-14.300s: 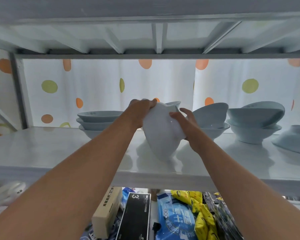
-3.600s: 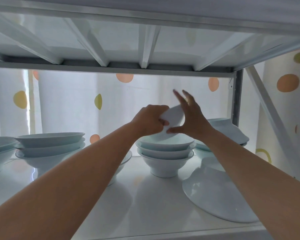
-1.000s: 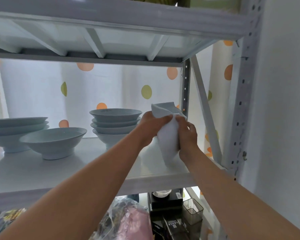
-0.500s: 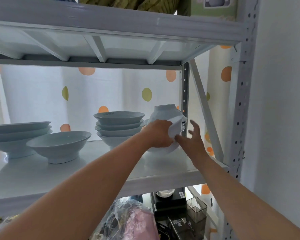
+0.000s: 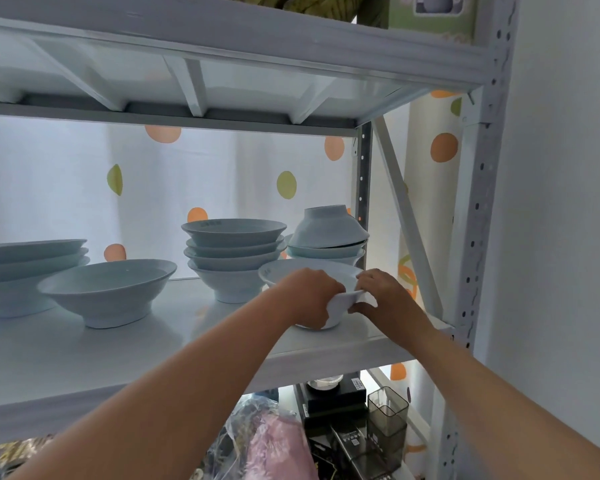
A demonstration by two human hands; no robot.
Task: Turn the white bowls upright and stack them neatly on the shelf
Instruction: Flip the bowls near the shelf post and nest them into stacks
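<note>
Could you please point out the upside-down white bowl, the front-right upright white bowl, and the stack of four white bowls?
Upside-down white bowl (image 5: 326, 226): head view, outer wall.
Front-right upright white bowl (image 5: 329, 268): head view, inner wall.
Stack of four white bowls (image 5: 232, 237): head view, top bowl's outer wall.

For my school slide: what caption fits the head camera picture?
Left hand and right hand hold an upright white bowl on the shelf, near an upside-down bowl.

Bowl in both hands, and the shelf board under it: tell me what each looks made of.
Bowl, gripped by left hand and right hand: probably glazed ceramic, perhaps melamine; smooth white surface with a soft sheen. Shelf board: glossy white, likely painted metal or laminate; its surface shows faint reflections.
</note>
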